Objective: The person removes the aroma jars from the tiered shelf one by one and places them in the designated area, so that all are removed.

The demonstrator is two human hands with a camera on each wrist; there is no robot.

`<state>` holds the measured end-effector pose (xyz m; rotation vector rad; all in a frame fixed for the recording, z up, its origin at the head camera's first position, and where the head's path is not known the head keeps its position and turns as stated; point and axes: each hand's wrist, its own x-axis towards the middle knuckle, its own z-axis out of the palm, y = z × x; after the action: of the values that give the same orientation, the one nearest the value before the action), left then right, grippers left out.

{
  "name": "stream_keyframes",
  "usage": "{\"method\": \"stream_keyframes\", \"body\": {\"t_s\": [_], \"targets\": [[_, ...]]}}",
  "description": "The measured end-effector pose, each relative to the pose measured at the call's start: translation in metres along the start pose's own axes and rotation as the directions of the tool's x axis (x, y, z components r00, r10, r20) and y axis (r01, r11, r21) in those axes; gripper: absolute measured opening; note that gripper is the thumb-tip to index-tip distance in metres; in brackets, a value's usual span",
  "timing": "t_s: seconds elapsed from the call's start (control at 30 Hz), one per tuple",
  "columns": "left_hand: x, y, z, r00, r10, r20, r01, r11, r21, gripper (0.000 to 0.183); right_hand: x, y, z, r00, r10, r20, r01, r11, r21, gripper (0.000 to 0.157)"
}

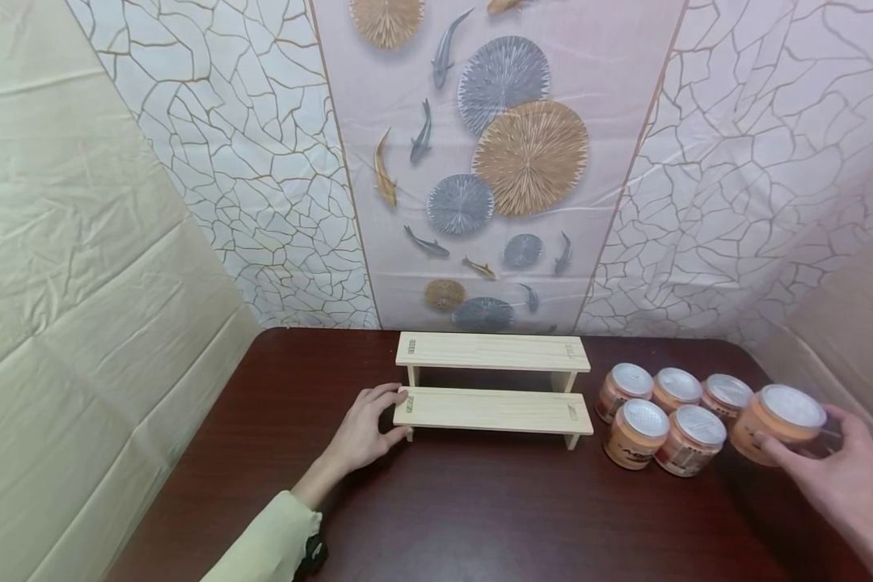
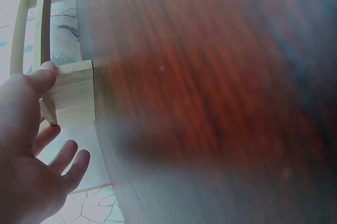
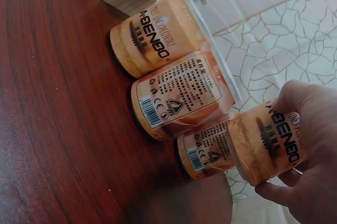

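Note:
My right hand [image 1: 854, 477] grips an orange jar with a whitish lid [image 1: 789, 406], thumb on the near side. In the right wrist view this jar [image 3: 263, 145] is tilted and its base is off the table. Several similar jars [image 1: 634, 444] stand grouped just left of it. At the table's middle is a pale wooden two-step stand [image 1: 491, 408]. My left hand [image 1: 364, 432] pinches the left end of its lower step. In the left wrist view the left thumb [image 2: 45, 79] lies against the step's edge, with the other fingers partly hidden behind it.
The dark red-brown table [image 1: 466, 517] reaches back to a patterned cloth wall [image 1: 473, 267]. Beige cloth [image 1: 80, 323] hangs along the left side, and more cloth borders the right. The stand's upper step [image 1: 491, 351] is behind the lower one.

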<state>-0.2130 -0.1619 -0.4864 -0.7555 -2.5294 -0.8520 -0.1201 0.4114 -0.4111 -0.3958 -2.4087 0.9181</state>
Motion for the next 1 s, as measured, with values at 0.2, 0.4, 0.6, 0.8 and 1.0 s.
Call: {"method": "stream_keyframes", "body": {"t_s": [0.2,0.4,0.6,0.8,1.0], "targets": [[0.0,0.0,0.0,1.0,0.004,0.003,-0.004,1.0,0.003,0.053,-0.004,0.003,0.002,1.0,0.004,-0.024,-0.006,0.998,-0.056,0.079],[0.0,-0.001,0.0,1.0,-0.002,0.006,0.002,1.0,0.004,0.053,-0.007,0.008,0.006,1.0,0.013,-0.005,-0.014,0.998,-0.059,0.078],[0.001,-0.001,0.0,1.0,0.0,0.007,0.0,1.0,0.008,0.052,-0.01,0.012,0.011,1.0,0.009,0.011,-0.009,0.998,-0.058,0.077],[0.001,-0.001,0.001,1.0,0.005,0.003,-0.005,1.0,0.009,0.052,-0.012,0.017,0.016,1.0,0.001,0.018,0.0,0.999,-0.046,0.077],[0.001,-0.002,0.001,1.0,-0.001,0.003,0.001,1.0,0.005,0.052,-0.013,0.02,0.022,1.0,-0.025,0.014,0.025,1.0,-0.017,0.076]]}}
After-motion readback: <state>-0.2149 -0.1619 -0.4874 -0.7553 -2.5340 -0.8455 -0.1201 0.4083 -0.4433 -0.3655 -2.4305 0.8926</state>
